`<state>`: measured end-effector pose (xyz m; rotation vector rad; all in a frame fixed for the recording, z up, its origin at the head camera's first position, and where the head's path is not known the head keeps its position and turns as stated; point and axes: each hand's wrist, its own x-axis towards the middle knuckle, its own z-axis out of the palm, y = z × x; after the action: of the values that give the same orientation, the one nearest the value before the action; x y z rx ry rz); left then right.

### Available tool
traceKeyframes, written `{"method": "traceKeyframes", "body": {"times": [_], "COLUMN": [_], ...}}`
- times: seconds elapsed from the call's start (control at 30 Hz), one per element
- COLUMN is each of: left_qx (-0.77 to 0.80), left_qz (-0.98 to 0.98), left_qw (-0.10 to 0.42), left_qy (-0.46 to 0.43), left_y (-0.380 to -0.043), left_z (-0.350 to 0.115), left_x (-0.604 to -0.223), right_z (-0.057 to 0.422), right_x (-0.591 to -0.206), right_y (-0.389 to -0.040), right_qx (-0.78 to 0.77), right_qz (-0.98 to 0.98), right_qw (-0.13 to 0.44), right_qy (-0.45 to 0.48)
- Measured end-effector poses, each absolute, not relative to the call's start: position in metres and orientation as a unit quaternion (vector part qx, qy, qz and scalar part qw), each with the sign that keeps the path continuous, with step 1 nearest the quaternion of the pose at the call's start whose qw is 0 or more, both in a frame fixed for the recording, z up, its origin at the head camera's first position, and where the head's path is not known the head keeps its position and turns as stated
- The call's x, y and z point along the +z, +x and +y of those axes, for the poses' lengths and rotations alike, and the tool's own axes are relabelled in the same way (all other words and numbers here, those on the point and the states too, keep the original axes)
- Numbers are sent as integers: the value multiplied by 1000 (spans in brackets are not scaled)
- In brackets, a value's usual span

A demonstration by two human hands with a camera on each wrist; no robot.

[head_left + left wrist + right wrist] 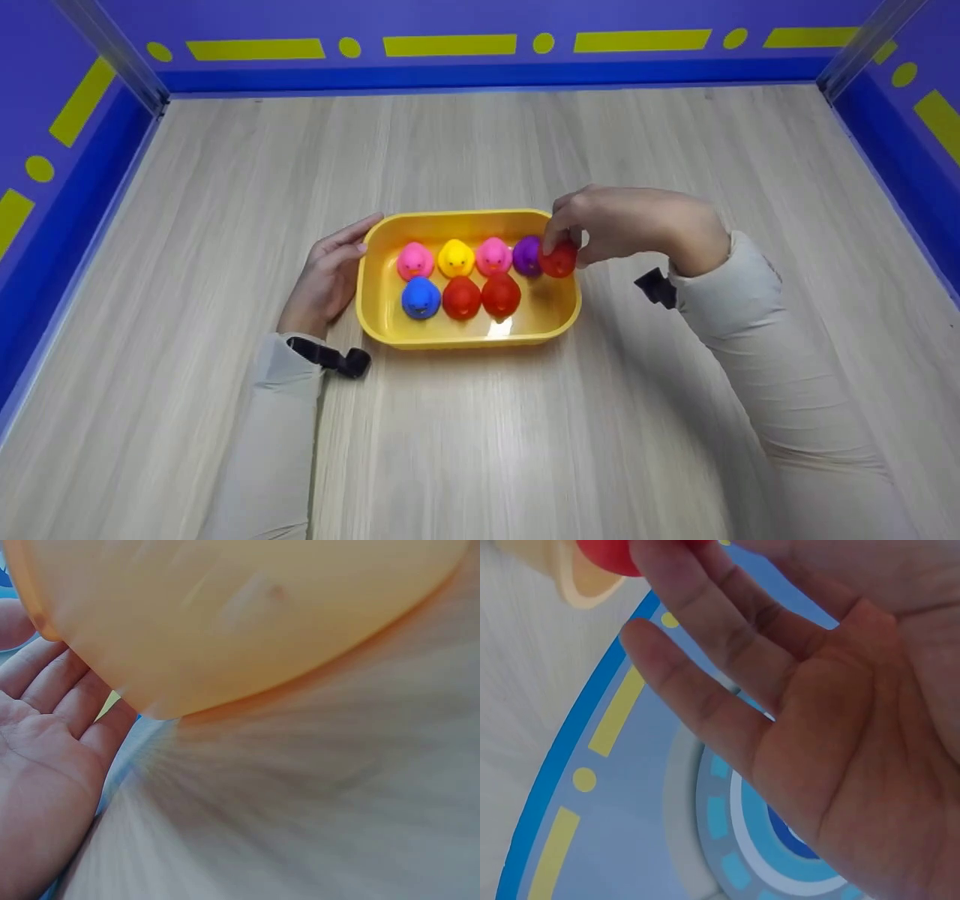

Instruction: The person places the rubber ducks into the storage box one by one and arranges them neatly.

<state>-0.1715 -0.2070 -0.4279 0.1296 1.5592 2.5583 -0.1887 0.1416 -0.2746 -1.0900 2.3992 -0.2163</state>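
A yellow plastic tub [465,341] sits on the table with rubber ducks inside. My left hand [327,271] lies along the tub's left end, thumb tip at the rim and fingers rather straight against the outer wall [225,637]. Over the tub's right end, my right hand [619,223] pinches a red rubber duck [559,260] by its top. Only a red edge of that duck [615,553] shows in the right wrist view. It partly overlaps a purple duck [526,256]. Two red ducks [461,298] and a blue duck [421,298] stand in the front row.
Farther back in the tub are two pink ducks [415,261] and a yellow duck [456,259]. Blue panels [480,67] with yellow marks border the wood-patterned table [480,442] at the back and both sides. Black straps [330,357] cross both sleeves.
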Motion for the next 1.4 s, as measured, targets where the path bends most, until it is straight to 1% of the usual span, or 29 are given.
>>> {"method": "traceKeyframes", "body": {"times": [0.73, 1.4], "left_qx": [850, 859], "left_qz": [518, 504], "left_qw": [74, 72], "left_qy": [55, 57], "left_y": [-172, -172], "left_z": [-207, -207], "left_x": [-429, -429], "right_z": [106, 90], "right_x": [-281, -288], "right_y": [-192, -193], "right_qx": [-7, 35], "right_qz": [879, 877], "right_qw": [330, 370], "right_qy": [-344, -305]}}
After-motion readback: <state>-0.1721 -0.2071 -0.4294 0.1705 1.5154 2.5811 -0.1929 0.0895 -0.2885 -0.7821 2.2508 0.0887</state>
